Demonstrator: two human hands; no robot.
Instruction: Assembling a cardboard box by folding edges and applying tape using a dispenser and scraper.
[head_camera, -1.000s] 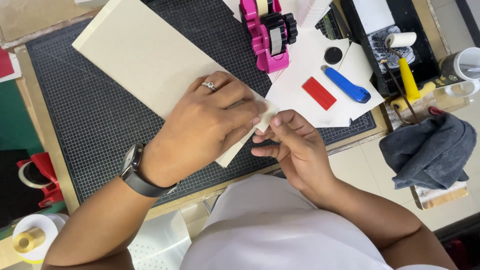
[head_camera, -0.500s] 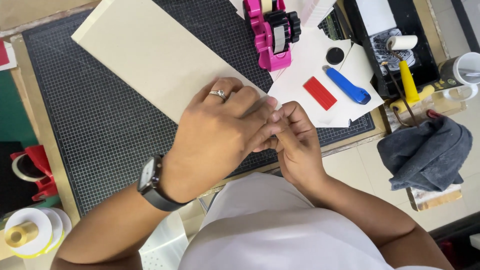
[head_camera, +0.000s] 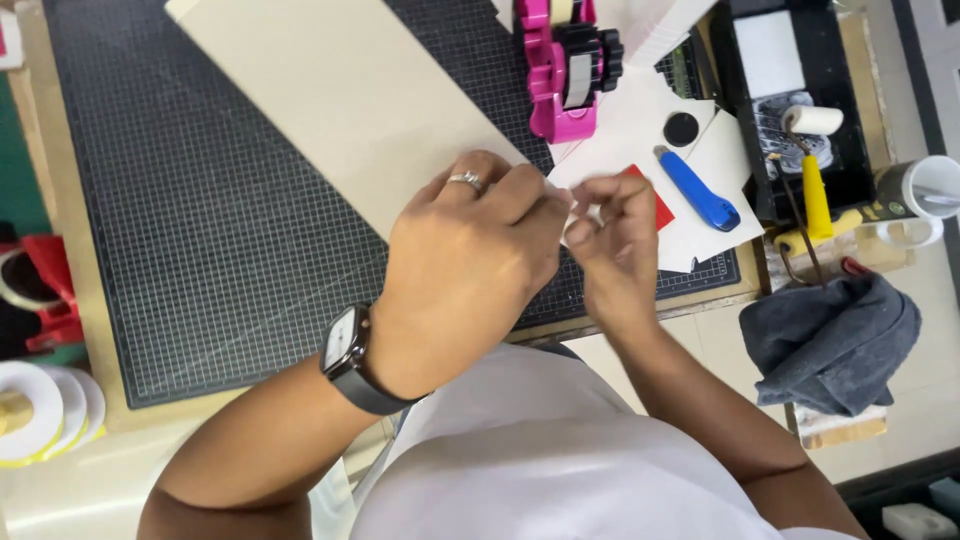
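Fingertips of the left hand (head_camera: 470, 260) and right hand (head_camera: 610, 235) pinch together at the cream board's (head_camera: 340, 110) near corner, at centre; what they hold is hidden. Board work looks unfinished. At 1 o'clock stands a pink tape dispenser (head_camera: 562, 70); at 3, a red rectangular label (head_camera: 661, 208) and a blue cutter (head_camera: 698, 190).

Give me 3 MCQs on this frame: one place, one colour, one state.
1. Where is the blue utility knife?
A. right of the pink tape dispenser
B. on the grey cloth
C. in the white mug

2. What colour is the paint roller's handle?
A. green
B. yellow
C. black

3. How do the hands stand?
A. far apart
B. fingertips together at the beige board's corner
C. both flat on the cutting mat

1 A: it lies on white paper right of the dispenser.
2 B: plainly yellow.
3 B: left hand and right hand meet over the beige board.
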